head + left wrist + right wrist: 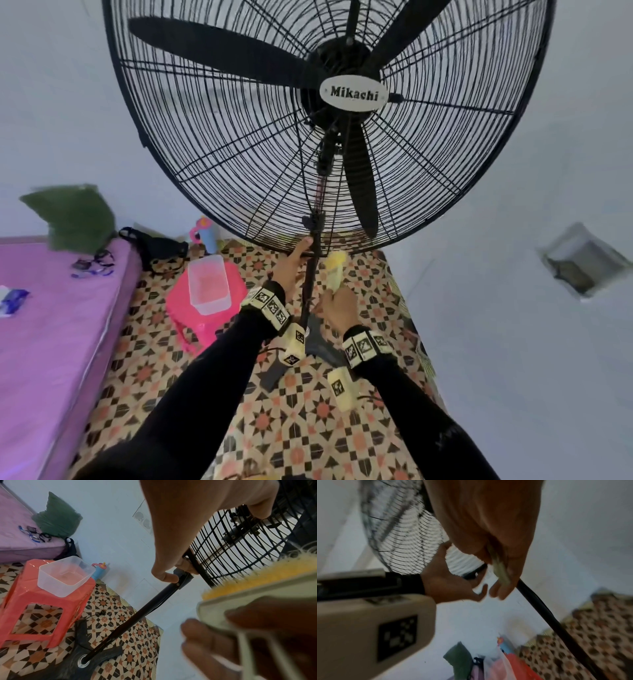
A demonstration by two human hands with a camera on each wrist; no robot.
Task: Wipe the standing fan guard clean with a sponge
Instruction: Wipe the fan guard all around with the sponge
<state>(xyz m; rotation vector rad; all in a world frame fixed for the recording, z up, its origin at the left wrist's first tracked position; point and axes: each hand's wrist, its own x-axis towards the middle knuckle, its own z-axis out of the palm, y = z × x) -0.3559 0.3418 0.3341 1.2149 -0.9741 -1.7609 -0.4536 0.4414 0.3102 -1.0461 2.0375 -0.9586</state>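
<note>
The fan guard [239, 137], a black wire cage with a white badge reading "Mikachi" at its hub, stands on a black pole [310, 291] over a patterned floor [308, 428], close to a pale wall [513, 171]. Three black blades sit behind the wires.

The left hand [291, 267] is at the bottom rim of the guard, just left of the pole. In the left wrist view its fingers [164, 574] curl round the rim and the fitting at the top of the pole.

The right hand [339, 305] is below the guard, just right of the pole, and grips a sponge [334, 270]. The sponge is yellow on one face and pale on the other. Its yellow end points up at the bottom rim of the guard; contact cannot be confirmed. The right wrist view is blurred, but shows the fingers [510, 574] closed on the sponge's edge.

Left of the pole a pink stool [205, 308] carries a clear tub [209, 284]. Further left lies a purple mattress [51, 325] with a green pillow [72, 216] at its far end. A blue bottle [205, 233] stands by the wall, behind the stool.
</note>
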